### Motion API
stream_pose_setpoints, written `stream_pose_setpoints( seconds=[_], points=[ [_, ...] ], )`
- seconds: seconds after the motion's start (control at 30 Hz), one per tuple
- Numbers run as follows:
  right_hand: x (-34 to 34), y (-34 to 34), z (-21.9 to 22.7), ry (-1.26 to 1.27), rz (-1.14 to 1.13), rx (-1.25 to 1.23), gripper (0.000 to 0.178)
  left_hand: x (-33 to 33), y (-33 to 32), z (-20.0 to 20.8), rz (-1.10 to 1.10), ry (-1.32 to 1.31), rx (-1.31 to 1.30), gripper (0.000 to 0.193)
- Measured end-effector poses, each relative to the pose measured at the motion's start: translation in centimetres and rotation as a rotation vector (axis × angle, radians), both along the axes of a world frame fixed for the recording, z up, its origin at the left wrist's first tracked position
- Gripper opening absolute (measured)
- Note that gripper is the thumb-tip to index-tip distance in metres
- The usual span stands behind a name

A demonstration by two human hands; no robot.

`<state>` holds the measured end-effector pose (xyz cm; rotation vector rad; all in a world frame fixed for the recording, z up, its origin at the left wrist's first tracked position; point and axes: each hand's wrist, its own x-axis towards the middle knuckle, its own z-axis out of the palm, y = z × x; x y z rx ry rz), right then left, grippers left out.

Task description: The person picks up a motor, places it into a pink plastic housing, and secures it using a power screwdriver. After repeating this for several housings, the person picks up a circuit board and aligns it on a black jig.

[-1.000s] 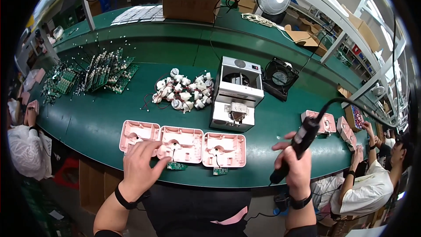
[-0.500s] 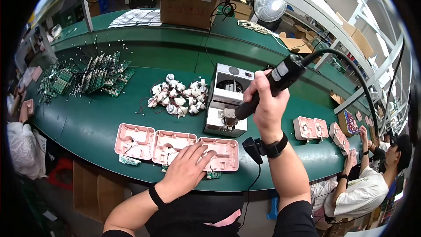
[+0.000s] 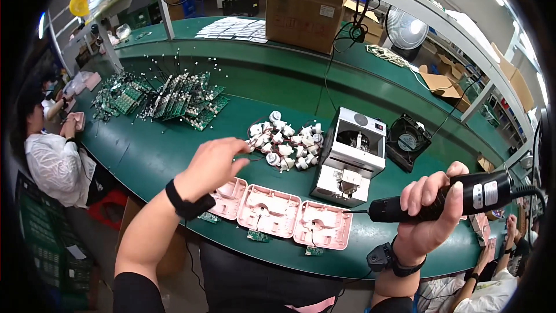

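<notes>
My right hand (image 3: 428,211) is wrapped round a black electric screwdriver (image 3: 489,190), held nearly level. Its thin bit points left, close to the right end of the rightmost pink plastic housing (image 3: 336,237); I cannot tell whether it touches. Two more pink housings stand beside that one in a row, the leftmost partly hidden under my left wrist. Small green circuit boards (image 3: 258,236) hang on wires at their front sides. With fingers apart and holding nothing, my left hand (image 3: 211,162) hovers by a heap of small white motor-like parts (image 3: 284,144).
A silver screw feeder (image 3: 341,188) stands behind the housings, with a black square fan (image 3: 408,139) to its right. Stacked circuit boards (image 3: 185,101) lie at the back left of the green bench. Co-workers sit at both sides. A metal rail (image 3: 457,40) crosses above.
My left hand has lifted off the pink housings towards the white parts. My right hand has brought the screwdriver away from the screw feeder and tipped it level. The whole view has shifted.
</notes>
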<state>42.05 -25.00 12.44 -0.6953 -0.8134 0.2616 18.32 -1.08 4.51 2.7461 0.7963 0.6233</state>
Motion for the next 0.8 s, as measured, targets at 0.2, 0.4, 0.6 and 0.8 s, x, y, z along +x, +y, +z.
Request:
stream_pose_setpoints(
  seconds=[0.2, 0.4, 0.6, 0.8],
  points=[
    [-0.1, -0.4, -0.5, -0.018, 0.094, 0.170, 0.031, 4.0, 5.8, -0.7, 0.197, 0.191, -0.175, 0.018],
    [0.3, -1.5, -0.3, -0.045, 0.137, 0.240, 0.036, 9.1, 9.9, -2.2, 0.144, 0.107, -0.146, 0.025],
    [1.0, -3.5, 0.1, -0.076, 0.071, 0.206, 0.037, 13.5, 14.4, -5.6, -0.037, 0.479, -0.046, 0.037],
    [3.4, -5.4, 0.3, -0.182, 0.218, 0.151, 0.043, 10.2, 12.4, -3.7, 0.059, 0.348, -0.190, 0.040]
  ],
)
